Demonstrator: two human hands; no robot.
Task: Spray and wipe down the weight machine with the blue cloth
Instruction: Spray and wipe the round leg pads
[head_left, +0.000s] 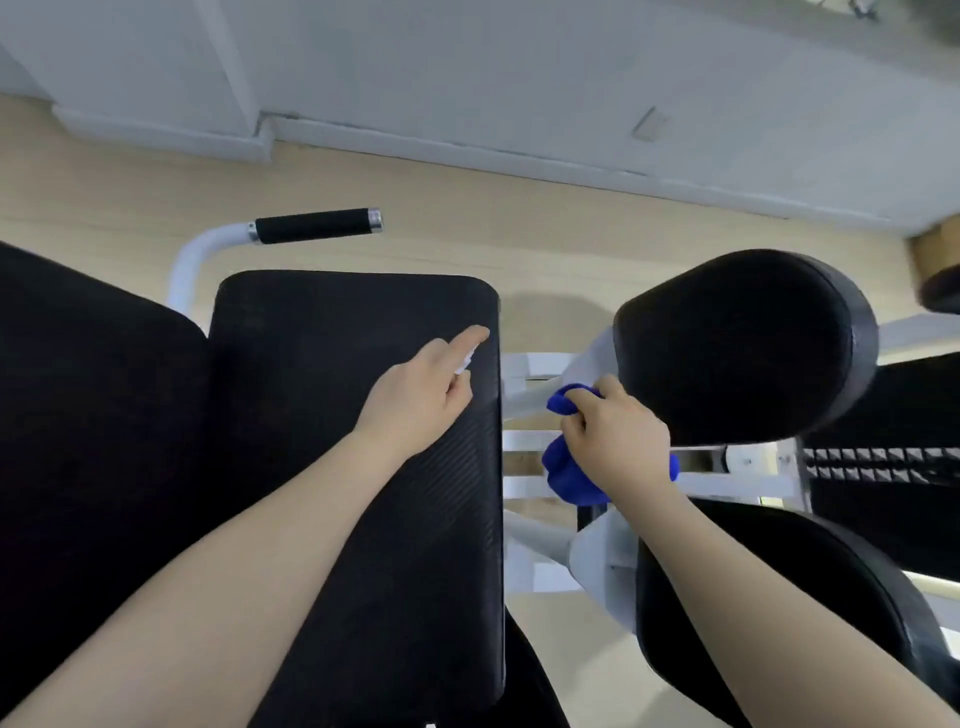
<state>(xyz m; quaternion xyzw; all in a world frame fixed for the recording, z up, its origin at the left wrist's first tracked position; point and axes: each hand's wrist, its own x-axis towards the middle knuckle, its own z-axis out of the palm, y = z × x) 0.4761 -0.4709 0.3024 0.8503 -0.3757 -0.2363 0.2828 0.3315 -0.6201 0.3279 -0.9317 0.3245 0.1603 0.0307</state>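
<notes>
The weight machine has a black seat pad (337, 415), two black rounded leg pads (743, 343) and a white metal frame (530, 400). My left hand (415, 395) hovers over the seat pad's right edge, closed around a small white spray bottle (464, 364) that is mostly hidden, with the index finger stretched over its top. My right hand (618, 441) grips the bunched blue cloth (571, 478) and presses it on the white frame bar between the seat and the upper leg pad.
A white handlebar with a black grip (317, 226) sticks out behind the seat. A second leg pad (779, 597) lies under my right forearm. Black weight-stack parts (883, 467) sit at the right. Light wood floor and a white wall base lie beyond.
</notes>
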